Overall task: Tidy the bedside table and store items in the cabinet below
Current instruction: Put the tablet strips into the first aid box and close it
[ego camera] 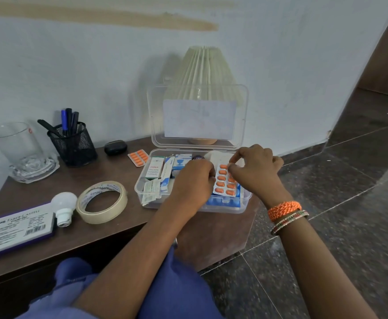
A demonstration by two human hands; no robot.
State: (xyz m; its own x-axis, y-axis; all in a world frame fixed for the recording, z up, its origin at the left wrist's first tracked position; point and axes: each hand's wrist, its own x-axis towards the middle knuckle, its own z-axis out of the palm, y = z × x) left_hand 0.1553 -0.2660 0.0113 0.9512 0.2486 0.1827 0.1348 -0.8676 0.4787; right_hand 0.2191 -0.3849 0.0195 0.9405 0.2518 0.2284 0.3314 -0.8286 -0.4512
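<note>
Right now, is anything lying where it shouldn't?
Yes. One orange pill strip lies loose on the table beside the open box, while both hands set a matching strip inside. A bare bulb lies on its side by the tape.

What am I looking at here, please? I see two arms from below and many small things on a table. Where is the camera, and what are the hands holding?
There is no machine: a person wears a camera on the head, so you see their own arms reaching forward. Both the left hand and the right hand pinch a strip of orange tablets over an open clear plastic box that holds medicine packets. Its lid stands up in front of a lamp. On the brown table also lie a second orange strip, a tape roll, a white bulb, a purple box, a mesh pen holder, a glass and a small black case.
</note>
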